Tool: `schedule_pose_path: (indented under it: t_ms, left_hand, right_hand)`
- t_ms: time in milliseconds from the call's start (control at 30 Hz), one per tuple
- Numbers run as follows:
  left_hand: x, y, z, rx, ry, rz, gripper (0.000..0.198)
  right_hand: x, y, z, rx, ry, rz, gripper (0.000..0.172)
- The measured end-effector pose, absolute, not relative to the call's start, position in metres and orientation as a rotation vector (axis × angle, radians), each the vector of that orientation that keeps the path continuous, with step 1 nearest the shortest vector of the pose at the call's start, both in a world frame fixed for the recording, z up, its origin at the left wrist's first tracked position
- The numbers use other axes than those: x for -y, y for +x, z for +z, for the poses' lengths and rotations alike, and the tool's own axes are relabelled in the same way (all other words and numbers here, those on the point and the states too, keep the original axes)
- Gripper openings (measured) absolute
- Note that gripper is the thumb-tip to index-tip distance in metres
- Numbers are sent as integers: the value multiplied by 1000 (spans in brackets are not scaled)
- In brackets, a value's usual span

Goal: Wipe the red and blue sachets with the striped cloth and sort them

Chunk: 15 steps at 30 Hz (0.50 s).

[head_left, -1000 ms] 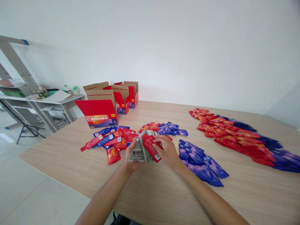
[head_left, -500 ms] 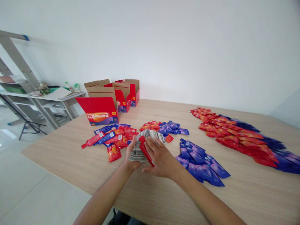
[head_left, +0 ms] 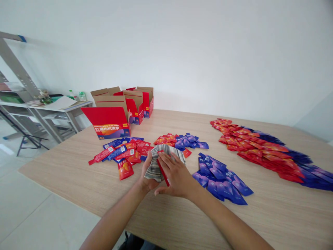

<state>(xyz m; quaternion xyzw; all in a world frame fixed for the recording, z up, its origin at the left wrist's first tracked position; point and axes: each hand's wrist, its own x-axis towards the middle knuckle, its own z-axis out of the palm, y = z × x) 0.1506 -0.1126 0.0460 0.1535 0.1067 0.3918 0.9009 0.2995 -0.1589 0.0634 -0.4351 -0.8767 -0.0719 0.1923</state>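
My left hand [head_left: 147, 175] cups a grey-and-white striped cloth [head_left: 153, 166] just above the table. Pressed against that cloth is a red sachet [head_left: 163, 171], mostly covered by my right hand [head_left: 174, 173]. The right fingers lie together over the sachet, while the thumb sticks out toward me. Left of the hands is a loose pile of red and blue sachets [head_left: 125, 169], some showing barcodes. Just beyond the cloth lie a small red pile [head_left: 165, 139] and a small blue-purple pile [head_left: 187, 141]. Blue-purple sachets [head_left: 223, 187] fan out beside my right forearm.
Open red cartons [head_left: 111, 130] with brown insides stand at the back left of the wooden table [head_left: 182, 220]. Long overlapping rows of red sachets [head_left: 262, 154] and blue sachets [head_left: 299, 157] stretch along the right. A side desk [head_left: 65, 108] stands beyond the left edge.
My right hand has shifted slightly left over the red sachet, covering more of it. The cloth spreads a little farther right. The whole view has moved slightly.
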Motion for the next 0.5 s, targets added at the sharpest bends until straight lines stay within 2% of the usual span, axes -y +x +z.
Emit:
schedule_pose_path:
  t_ms: [133, 367, 500]
  left_hand:
    - [114, 154, 47, -240, 328, 709, 64]
    - [109, 151, 42, -235, 326, 810, 56]
    - [105, 146, 40, -246, 307, 826, 55]
  right_hand:
    - [155, 302, 61, 2428, -1269, -241, 114]
    - [155, 298, 52, 2416, -1186, -264, 126]
    - [156, 301, 55, 2521, -1055, -197, 115]
